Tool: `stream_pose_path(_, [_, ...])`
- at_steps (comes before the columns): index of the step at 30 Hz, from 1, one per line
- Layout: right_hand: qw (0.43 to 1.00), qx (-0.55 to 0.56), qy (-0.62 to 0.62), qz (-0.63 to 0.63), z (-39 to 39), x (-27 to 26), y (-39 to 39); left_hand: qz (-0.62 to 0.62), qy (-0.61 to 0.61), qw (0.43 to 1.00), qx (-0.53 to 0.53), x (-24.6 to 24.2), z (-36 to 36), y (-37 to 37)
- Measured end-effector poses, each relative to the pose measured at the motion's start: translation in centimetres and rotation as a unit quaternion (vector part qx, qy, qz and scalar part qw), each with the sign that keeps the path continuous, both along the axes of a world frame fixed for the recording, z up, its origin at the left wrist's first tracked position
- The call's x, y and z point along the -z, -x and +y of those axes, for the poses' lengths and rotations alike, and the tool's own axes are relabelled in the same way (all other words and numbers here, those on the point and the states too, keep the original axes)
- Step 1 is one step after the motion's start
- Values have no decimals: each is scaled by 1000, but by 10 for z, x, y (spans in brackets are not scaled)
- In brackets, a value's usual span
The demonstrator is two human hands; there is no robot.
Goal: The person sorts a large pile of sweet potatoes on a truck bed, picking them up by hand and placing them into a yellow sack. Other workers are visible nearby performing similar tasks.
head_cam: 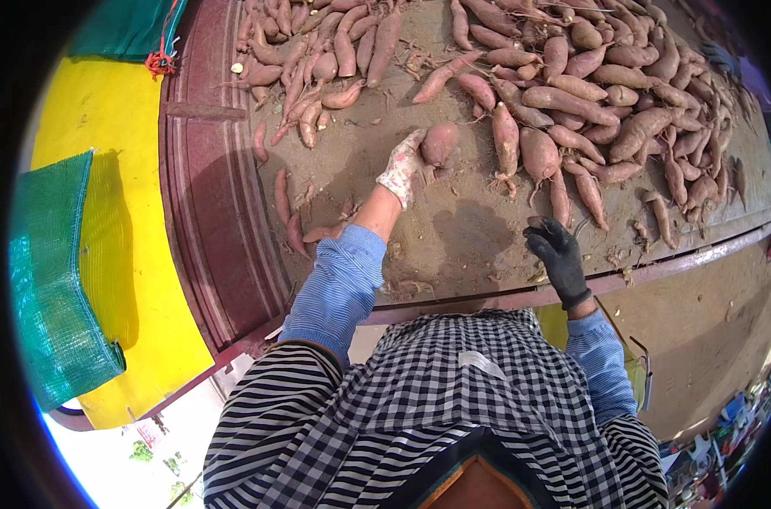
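Observation:
My left hand [405, 167], in a white floral glove, is closed around a rounded reddish sweet potato [440, 144] held over the dirty truck bed [385, 254]. My right hand [558, 259] wears a black glove and hovers by the bed's near edge, fingers slightly apart, with nothing visible in it. Just beyond it lie a slim sweet potato [559, 198] and a fat one with a root tail [539, 154]. A large heap of sweet potatoes [621, 95] spreads at the right. Another pile [321, 57] sits at the far left of the bed.
A maroon metal side wall [216, 210] bounds the bed at left. Beyond it are a yellow panel [150, 305] and green mesh [54, 286]. A metal rail [678, 261] edges the near side. Another person's gloved hand [721, 58] shows at the far right of the heap.

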State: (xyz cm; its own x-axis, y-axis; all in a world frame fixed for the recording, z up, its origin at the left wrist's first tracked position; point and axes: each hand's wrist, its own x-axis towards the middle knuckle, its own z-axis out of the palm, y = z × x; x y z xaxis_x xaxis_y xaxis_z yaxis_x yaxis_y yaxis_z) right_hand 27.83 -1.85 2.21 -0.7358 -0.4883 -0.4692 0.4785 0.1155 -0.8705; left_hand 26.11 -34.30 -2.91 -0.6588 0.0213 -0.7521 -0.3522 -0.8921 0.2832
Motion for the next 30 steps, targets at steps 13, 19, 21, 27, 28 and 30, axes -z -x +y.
stream_pose_path(13, [979,-30,105,-170,-114,-12,76,205,469,838,188,-33,44,-18])
stream_pose_path(19, [992,-121,-17,-16,-101,-15,44,130,429,839,308,-47,70,-12])
stream_pose_path(21, [988,-144,-47,-24,-99,-22,41,87,369,874,303,-43,69,-10])
stream_pose_path(27, [983,-173,-49,-22,-95,-21,31,7,333,892,306,-67,81,-4])
stream_pose_path(28, [982,-180,-54,-29,-96,-23,30,40,298,918,260,-67,81,-5])
stream_pose_path(30, [975,-86,83,-187,-97,-11,31,59,339,924,165,-59,93,-9])
